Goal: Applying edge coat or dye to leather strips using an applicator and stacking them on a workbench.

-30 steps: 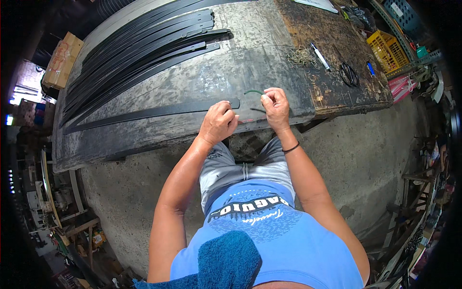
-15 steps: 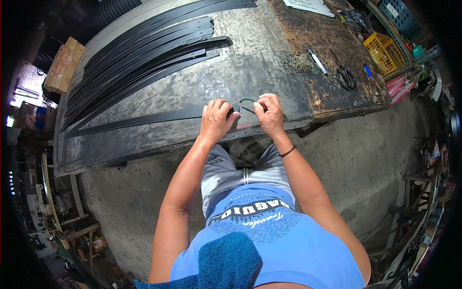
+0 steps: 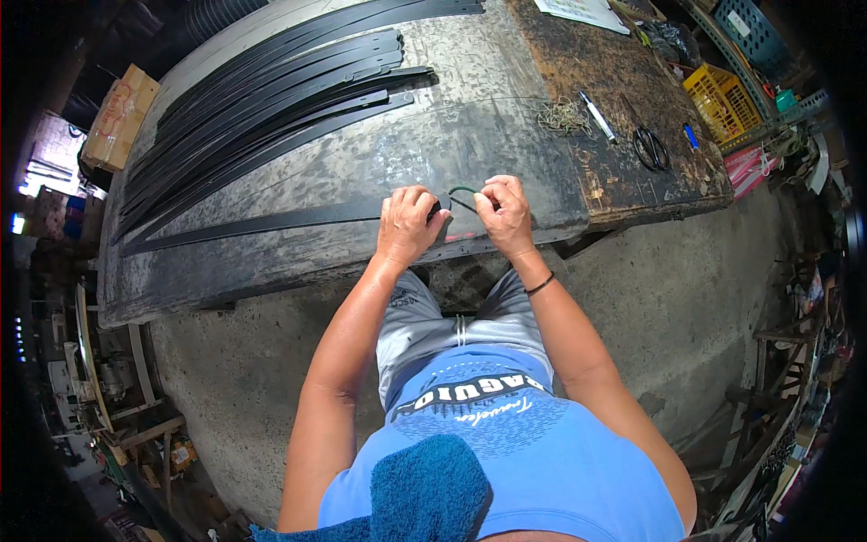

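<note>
Right now both hands sit close together at the near edge of the desk [image 3: 506,117], almost knuckle to knuckle. The left hand [image 3: 408,226] is closed down on the near end of a long black strap [image 3: 271,220] that runs away to its left across the worn grey surface, pinning that end in place. The right hand [image 3: 506,215] is pinched shut on a thin dark green loop [image 3: 462,191], which arches up between the two hands and seems to meet the strap's end, though the fingers hide exactly where. Well beyond the left hand lies a fanned stack of more black straps [image 3: 271,99]. Out past the right hand, on the darker wooden part of the desk, are a tangle of rubber bands [image 3: 562,114], a pen [image 3: 598,116] and a pair of scissors [image 3: 648,146]. As a judgement, the weak point is the loop: it is slim and held only by fingertips, so a slackened pinch could let it spring free and drop over the near edge to the concrete floor [image 3: 686,298]. The strap could also slide sideways if the left hand eases, since it lies loose along its whole length.
</note>
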Demonstrator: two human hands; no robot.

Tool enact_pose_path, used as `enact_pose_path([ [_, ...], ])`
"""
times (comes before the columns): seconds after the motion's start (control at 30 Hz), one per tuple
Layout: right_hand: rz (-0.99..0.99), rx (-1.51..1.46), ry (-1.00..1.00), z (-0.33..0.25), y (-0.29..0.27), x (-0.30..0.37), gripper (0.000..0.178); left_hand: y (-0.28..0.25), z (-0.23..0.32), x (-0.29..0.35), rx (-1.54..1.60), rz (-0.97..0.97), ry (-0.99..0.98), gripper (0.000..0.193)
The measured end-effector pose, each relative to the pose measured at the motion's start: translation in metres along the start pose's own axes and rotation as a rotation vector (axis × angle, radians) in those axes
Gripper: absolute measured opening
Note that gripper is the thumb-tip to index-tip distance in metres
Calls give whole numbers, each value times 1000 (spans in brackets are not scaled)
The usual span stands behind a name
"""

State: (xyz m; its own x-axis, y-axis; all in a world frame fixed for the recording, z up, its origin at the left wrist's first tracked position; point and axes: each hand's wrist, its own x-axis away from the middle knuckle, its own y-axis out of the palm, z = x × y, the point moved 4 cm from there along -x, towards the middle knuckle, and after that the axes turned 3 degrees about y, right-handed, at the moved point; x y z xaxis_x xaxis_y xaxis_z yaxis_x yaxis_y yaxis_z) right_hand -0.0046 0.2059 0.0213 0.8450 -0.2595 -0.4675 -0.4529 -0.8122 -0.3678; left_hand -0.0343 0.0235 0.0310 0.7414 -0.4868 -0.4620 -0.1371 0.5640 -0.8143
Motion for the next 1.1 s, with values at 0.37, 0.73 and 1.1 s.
enact_pose_path([
  [0.37, -20, -16, 56, -1, 1, 1, 9, 1, 0, 1, -1, -2, -7, 29],
  [0.73, -13, 12, 24, 1, 3, 0, 9, 1, 0, 0, -3, 6, -1, 29],
  [1.1, -21, 30, 25, 0, 0, 3, 9, 1, 3, 3, 6, 6, -3, 29],
])
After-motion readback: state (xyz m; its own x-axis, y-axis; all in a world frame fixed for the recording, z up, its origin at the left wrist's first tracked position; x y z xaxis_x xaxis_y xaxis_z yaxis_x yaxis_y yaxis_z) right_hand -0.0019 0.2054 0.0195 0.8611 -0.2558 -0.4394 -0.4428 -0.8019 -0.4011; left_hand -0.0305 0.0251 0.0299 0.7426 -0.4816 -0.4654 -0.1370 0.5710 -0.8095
